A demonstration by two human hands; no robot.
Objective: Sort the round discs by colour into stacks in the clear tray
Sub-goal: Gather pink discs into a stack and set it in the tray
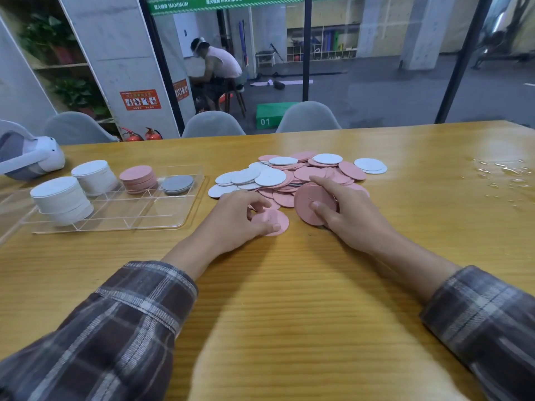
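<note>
A loose pile of pink and white discs (292, 175) lies on the wooden table, just beyond my hands. My right hand (347, 215) grips a stack of pink discs (311, 202) held on edge, thumb on its face. My left hand (240, 219) pinches a single pink disc (273, 219) that lies flat on the table. The clear tray (162, 218) sits to the left. It holds two tall white stacks (62, 199) (94, 176), a pink stack (138, 178) and a low grey stack (177, 184).
A white headset (31, 159) lies at the table's far left. Crumpled clear film (500, 175) rests at the right. Two white discs (370, 165) sit apart from the pile. Grey chairs (212, 124) line the far edge.
</note>
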